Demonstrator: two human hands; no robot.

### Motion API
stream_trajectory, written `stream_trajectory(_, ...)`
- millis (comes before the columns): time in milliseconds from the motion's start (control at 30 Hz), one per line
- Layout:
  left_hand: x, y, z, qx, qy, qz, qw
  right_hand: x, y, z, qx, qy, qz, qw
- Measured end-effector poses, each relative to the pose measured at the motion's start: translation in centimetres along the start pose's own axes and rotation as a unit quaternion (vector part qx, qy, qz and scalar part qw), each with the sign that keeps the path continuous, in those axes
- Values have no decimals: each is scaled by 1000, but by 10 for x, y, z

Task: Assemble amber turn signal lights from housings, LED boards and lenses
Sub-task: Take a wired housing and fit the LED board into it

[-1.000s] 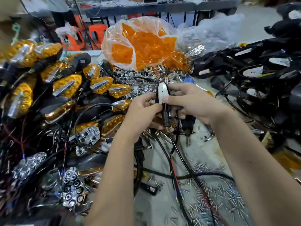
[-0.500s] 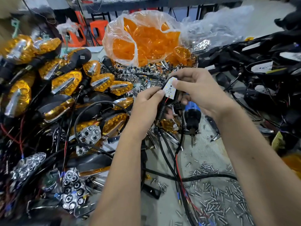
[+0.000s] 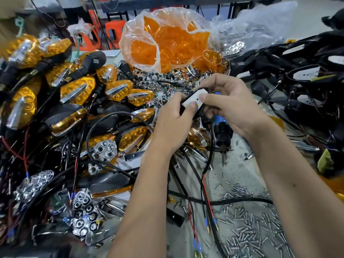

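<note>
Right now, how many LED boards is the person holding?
1. The white LED board is pinched between the left hand and the right hand, above the screwdriver. A second board beneath it would be hidden.

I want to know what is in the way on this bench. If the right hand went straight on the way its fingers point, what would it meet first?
The right hand points left across the white LED board it pinches, so it would likely meet the left hand first, whose thumb presses the same board. Depth is hard to judge.

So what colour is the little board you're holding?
White, with small yellow dots and a dark hole, on the little board; it shows in the head view.
</note>
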State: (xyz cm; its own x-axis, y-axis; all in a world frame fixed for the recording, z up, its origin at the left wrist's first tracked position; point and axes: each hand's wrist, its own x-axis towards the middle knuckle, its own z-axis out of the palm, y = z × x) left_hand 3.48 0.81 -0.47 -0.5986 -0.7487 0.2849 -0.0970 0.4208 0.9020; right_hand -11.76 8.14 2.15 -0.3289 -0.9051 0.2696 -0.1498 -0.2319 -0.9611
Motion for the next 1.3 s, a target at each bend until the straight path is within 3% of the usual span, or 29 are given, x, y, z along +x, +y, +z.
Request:
stream_trajectory(233, 0, -3, 0, 47, 33, 42, 997, 1, -1, 5, -46, 14, -26, 999)
stream_trajectory(600, -2, 0, -2, 17, 41, 58, 997, 0, -5, 11, -101, 63, -71, 990)
stream_trajectory(1100, -4, 3, -9, -12, 0, 0, 1000, -1, -11, 13, -136, 77, -83, 984)
stream_trajectory(1300, -5, 3, -10, -68, -19, -19, 997, -5, -18, 17, -162, 60, -141, 975)
